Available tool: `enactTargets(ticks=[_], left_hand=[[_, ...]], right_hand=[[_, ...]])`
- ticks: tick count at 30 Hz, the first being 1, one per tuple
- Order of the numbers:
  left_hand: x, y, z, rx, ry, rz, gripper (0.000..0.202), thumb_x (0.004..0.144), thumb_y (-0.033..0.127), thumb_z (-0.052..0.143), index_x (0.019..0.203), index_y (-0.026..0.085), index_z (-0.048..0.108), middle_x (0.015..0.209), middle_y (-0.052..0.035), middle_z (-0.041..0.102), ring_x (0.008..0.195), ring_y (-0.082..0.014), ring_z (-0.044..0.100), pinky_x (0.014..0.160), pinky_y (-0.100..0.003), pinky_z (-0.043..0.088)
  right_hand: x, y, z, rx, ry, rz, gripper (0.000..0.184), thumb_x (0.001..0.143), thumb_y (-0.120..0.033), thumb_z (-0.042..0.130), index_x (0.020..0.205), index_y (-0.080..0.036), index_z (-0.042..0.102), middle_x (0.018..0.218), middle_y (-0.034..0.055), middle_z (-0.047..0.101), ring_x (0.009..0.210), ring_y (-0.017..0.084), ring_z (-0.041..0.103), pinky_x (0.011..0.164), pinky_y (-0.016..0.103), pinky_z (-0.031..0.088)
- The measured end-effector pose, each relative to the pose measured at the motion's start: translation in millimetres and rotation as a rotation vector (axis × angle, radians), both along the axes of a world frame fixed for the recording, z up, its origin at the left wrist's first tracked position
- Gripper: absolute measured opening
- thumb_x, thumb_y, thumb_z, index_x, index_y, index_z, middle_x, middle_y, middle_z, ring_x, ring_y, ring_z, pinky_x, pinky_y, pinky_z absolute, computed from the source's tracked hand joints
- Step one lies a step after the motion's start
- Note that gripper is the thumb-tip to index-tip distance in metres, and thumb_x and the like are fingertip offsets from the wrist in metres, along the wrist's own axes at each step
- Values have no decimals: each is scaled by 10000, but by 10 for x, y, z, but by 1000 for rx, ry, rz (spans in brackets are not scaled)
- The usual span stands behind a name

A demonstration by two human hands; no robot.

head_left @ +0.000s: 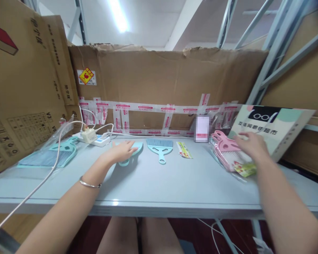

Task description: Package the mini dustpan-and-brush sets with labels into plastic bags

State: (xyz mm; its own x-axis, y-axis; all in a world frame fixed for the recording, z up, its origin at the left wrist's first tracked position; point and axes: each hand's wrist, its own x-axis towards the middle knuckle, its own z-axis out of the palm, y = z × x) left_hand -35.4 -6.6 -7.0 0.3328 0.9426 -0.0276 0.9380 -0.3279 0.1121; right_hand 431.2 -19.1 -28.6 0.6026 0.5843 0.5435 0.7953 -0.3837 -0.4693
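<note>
My left hand (123, 151) lies over a small teal dustpan (138, 147), its fingers stretched out and covering most of the pan; whether they press on it I cannot tell. To the right of that hand a teal hand brush (160, 149) rests with its blue bristles toward the back and its handle toward me. My right hand (251, 144), slightly blurred, is open beside a pink brush and dustpan set (227, 148) in clear plastic. A colourful card (244, 169) lies on the front of the pink set.
Another teal brush and dustpan set (53, 153) in plastic lies at the left. Behind it are a power strip (100, 140) and a charger (88, 135) with white cables. A printed card (184, 150), a phone-like object (202, 128) and a printed box (271, 127) are on the table (175, 187).
</note>
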Motion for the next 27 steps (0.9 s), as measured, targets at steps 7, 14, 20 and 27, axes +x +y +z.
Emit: enactTargets(ticks=[7, 14, 20, 27], left_hand=[[-43, 36, -2, 47, -55, -86, 583, 911, 467, 210, 1410, 195, 341, 1485, -119, 320, 1353, -292, 306, 1085, -508, 192], [-52, 43, 3, 123, -85, -164, 524, 910, 402, 269, 1353, 172, 428, 1419, -106, 435, 1273, -256, 433, 1022, -383, 344], [-11, 12, 23, 237, -187, -138, 479, 908, 375, 295, 1301, 173, 478, 1363, -97, 503, 1238, -254, 473, 1017, -381, 365], [140, 40, 8, 3, -934, -81, 506, 852, 534, 399, 1161, 163, 551, 1225, -141, 592, 1092, -263, 577, 879, -391, 489]], right_hand=[[939, -319, -394, -305, 260, -155, 306, 649, -441, 645, 793, -178, 710, 1080, 295, 614, 1024, 370, 585, 670, 408, 407], [569, -387, -287, -169, 196, -352, 340, 726, -426, 524, 963, -256, 698, 1082, 247, 638, 992, 383, 596, 606, 430, 379], [233, -413, 140, 47, 100, -358, 348, 770, -324, 487, 1023, -182, 678, 1007, 247, 664, 966, 353, 601, 697, 414, 407], [-814, 217, 470, 180, 285, 227, 263, 735, -228, 487, 861, -102, 680, 852, 146, 683, 732, 224, 586, 643, 316, 418]])
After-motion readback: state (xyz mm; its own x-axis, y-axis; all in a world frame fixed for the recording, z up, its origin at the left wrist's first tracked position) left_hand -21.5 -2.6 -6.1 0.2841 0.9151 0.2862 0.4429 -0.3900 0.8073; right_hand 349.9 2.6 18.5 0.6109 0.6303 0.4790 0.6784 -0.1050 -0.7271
